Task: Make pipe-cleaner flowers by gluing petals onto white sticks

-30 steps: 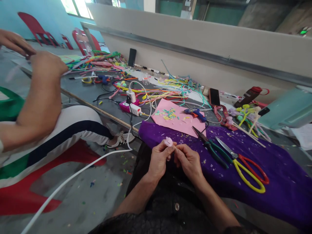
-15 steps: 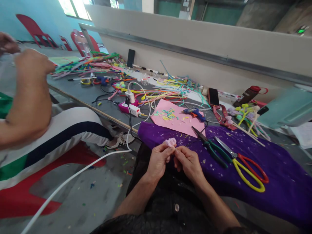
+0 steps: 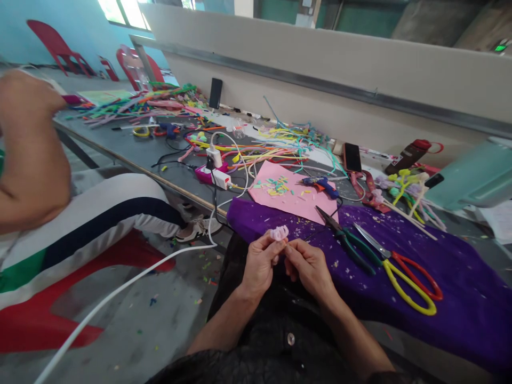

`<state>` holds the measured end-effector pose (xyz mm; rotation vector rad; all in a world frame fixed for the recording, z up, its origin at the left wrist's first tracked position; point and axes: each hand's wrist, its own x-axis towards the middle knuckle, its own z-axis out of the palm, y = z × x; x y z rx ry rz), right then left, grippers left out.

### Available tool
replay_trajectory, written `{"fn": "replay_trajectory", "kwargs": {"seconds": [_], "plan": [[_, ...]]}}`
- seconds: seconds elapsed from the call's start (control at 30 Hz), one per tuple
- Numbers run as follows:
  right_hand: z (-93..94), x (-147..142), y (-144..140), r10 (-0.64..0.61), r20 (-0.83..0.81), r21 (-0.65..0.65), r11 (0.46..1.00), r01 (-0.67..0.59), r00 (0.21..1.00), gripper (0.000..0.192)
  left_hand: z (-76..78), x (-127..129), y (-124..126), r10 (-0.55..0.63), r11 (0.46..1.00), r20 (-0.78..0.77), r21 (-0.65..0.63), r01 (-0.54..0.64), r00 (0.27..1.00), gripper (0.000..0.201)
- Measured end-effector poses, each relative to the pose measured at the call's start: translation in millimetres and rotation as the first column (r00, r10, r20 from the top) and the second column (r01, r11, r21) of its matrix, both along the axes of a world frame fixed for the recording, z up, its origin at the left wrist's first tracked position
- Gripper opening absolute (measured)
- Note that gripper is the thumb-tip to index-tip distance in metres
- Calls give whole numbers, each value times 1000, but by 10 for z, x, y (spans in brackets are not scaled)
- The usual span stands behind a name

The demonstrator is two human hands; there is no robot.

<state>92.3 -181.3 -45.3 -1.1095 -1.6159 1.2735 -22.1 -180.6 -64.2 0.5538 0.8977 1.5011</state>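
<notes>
A small pale pink curled craft piece [image 3: 279,232] sticks up between my two hands at the near edge of the table. My left hand [image 3: 261,264] pinches it from the left with thumb and fingers. From the right, my right hand [image 3: 309,266] grips the same piece just below its curl. Both hands sit over the edge of a purple cloth [image 3: 452,272] and above my dark lap. How the piece continues below my fingers is hidden.
On the purple cloth lie green-handled pliers [image 3: 348,242] and red-and-yellow scissors [image 3: 404,269]. Beyond are a pink sheet [image 3: 294,197] with scraps, a blue glue gun [image 3: 320,184], a power strip [image 3: 214,173], phones and several coloured pipe cleaners. Another person sits at left on a red chair.
The pink piece has turned slightly between my fingers and shows more of its curl. The neighbour's arm at left has swung further left and out of view.
</notes>
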Motion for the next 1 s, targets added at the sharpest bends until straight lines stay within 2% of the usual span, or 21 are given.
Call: {"fn": "replay_trajectory", "kwargs": {"seconds": [0.17,0.3,0.37,0.57,0.8,1.0], "plan": [[-34,-28,-13,-14,52,68,998,10,999,27,-30,13,11,21,1000,15,21,-21,1000,14],[-63,-33,3,-107,156,214,974,72,982,24,-51,17,39,25,999,-21,-22,-26,999,19],[-52,-22,17,-124,165,224,971,85,978,25,-47,12,34,-4,1000,-43,-25,3,999,22],[18,11,40,-52,-8,15,999,52,999,31,-23,-7,-12,-153,988,-28,7,153,988,29],[-2,25,45,27,-134,-172,984,-50,991,30,5,-35,16,-166,986,40,-24,167,985,23],[2,34,48,87,-230,-235,962,-142,969,28,12,-38,17,-164,985,76,-47,168,984,27]]}}
